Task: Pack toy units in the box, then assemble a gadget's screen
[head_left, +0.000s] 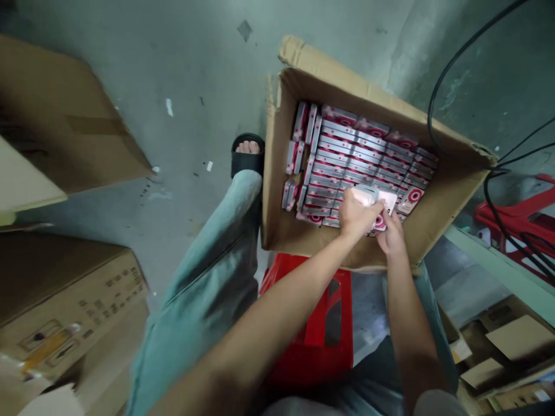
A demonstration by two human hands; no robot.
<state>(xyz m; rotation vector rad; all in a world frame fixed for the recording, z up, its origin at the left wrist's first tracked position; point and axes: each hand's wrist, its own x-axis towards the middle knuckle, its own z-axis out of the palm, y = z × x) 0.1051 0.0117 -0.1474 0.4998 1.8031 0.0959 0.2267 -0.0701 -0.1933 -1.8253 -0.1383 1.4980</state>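
An open cardboard box (377, 92) in front of me holds rows of small flat grey-and-pink packs (332, 156), most standing on edge. My left hand (356, 216) reaches over the near side of the box, its fingers closed on pale flat packs (366, 195). Close beside it, my right hand (392, 234) pinches a white pack with a pink ring print (380, 222). The two hands nearly touch, and their fingers partly hide what they grip. One more ring-printed pack (411, 199) lies face up at the right of the rows.
Below the box's near edge is a red plastic stool (342, 335). Cardboard boxes (73, 312) stand at the left. Black cables (451, 66) hang on the right, near a red plastic frame (520, 211). My sandalled foot (247, 156) rests left of the box.
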